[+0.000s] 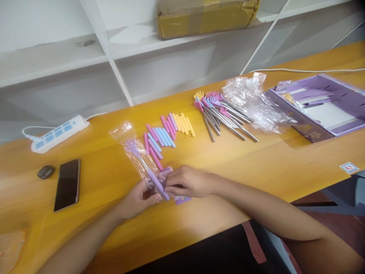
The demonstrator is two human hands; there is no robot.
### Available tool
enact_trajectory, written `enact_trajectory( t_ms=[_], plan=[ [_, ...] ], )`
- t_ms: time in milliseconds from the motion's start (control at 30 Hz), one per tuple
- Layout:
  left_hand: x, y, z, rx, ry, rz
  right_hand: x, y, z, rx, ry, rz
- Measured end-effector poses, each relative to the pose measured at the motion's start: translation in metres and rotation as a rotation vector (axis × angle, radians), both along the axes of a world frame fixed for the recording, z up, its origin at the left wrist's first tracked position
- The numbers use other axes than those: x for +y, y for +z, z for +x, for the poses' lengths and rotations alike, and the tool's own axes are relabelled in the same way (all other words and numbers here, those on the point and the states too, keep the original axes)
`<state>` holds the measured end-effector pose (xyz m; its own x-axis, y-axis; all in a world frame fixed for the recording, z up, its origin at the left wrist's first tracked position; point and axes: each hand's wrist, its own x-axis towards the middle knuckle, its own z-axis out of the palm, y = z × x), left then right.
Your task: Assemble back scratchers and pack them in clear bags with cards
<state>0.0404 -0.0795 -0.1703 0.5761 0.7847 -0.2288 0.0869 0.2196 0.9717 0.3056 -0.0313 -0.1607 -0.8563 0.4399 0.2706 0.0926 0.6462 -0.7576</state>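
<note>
A purple back scratcher [154, 179] with a hand-shaped head and a silver rod lies inside a clear plastic bag [123, 130]. My left hand [138, 201] is closed on the lower left side of the bag, thumb beside the handle's end. From the right, my right hand [194, 182] pinches the bag near the handle's lower end; its fingertips are partly hidden. Under and beside that hand are purple printed cards [182, 199]. Just beyond the bag lie loose handle sleeves in pink, blue [165, 137], purple and yellow [184, 123].
Several back scratchers with silver rods [228, 123] are piled farther back, beside clear bags [256, 99]. A purple box [322, 131] stands at right. On the left are a power strip [59, 133], a phone [67, 184] and a small black object [46, 172]. Shelves rise behind the table.
</note>
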Motion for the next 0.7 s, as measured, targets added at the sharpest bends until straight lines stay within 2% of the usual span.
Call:
enact_trajectory(
  t_ms=[233,367,433,567,633,700],
  plan=[
    [0.001,-0.005,-0.004,-0.025,-0.019,0.001,-0.001,0.002,-0.002,0.008,0.005,-0.057],
    [0.001,-0.011,-0.008,-0.026,0.049,0.036,-0.008,0.004,-0.007,0.037,0.012,-0.084],
    [0.004,-0.016,-0.009,-0.071,0.216,0.035,-0.014,0.005,-0.009,0.030,0.048,-0.075],
    [0.019,-0.021,-0.005,-0.259,0.734,-0.079,-0.029,0.003,-0.011,-0.013,0.171,-0.047],
    [0.027,-0.020,-0.003,-0.336,0.881,-0.111,-0.035,0.000,-0.012,-0.047,0.194,0.004],
    [0.032,-0.017,-0.001,-0.370,0.964,-0.098,-0.037,-0.003,-0.013,-0.061,0.195,0.064]
  ],
)
